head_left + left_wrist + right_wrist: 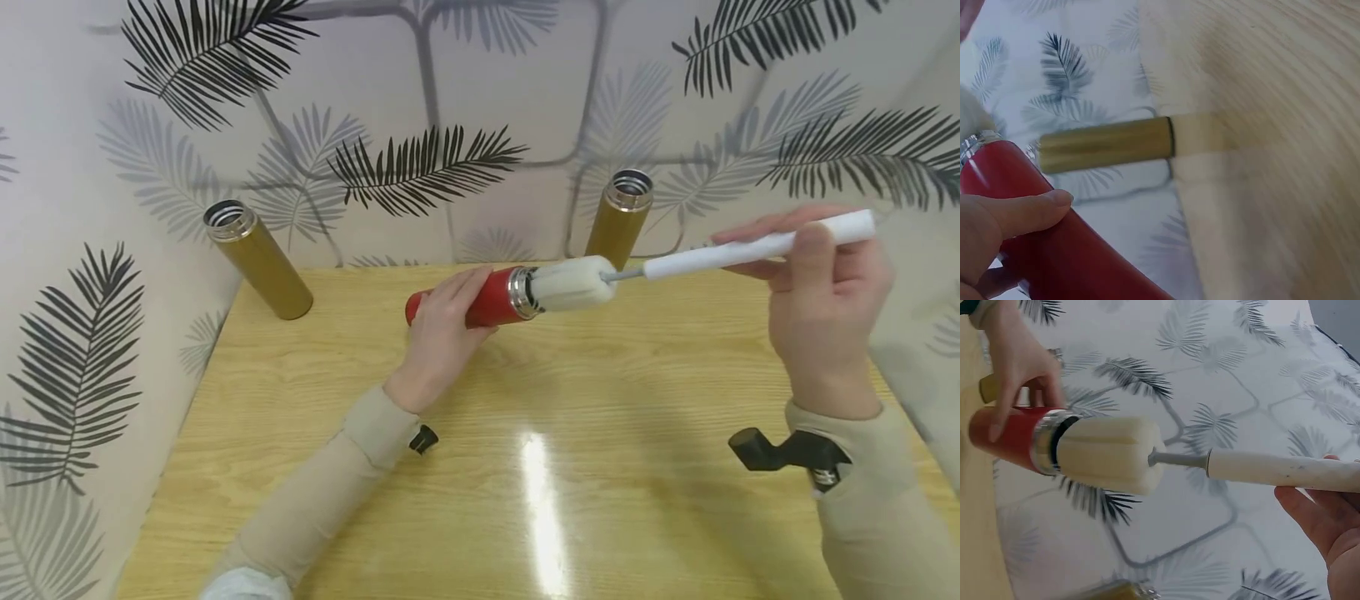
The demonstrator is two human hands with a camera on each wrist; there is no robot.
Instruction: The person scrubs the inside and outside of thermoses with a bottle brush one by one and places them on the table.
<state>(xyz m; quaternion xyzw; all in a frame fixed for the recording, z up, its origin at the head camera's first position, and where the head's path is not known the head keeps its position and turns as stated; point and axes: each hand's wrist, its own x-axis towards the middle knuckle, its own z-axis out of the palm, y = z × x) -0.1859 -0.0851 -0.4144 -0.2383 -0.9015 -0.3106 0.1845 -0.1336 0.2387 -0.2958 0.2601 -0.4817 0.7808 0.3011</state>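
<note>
My left hand (pixel 442 333) grips a red thermos bottle (pixel 491 300), tilted nearly level above the table with its steel mouth toward the right. In the left wrist view the thumb (pixel 1035 212) lies along the red body. My right hand (pixel 828 308) holds the white handle (pixel 757 246) of a sponge bottle brush between thumb and fingers. A grey stem (pixel 1182 459) joins the handle to the cream sponge head (pixel 1110 453). The sponge's far end is at the bottle's mouth and hidden by the rim; most of the sponge shows outside.
A gold thermos bottle (pixel 258 262) stands lidless at the table's back left. Another gold bottle (pixel 618 221) stands at the back, behind the sponge. The wooden table (pixel 600 467) ends at a wall with leaf-patterned covering (pixel 510 100).
</note>
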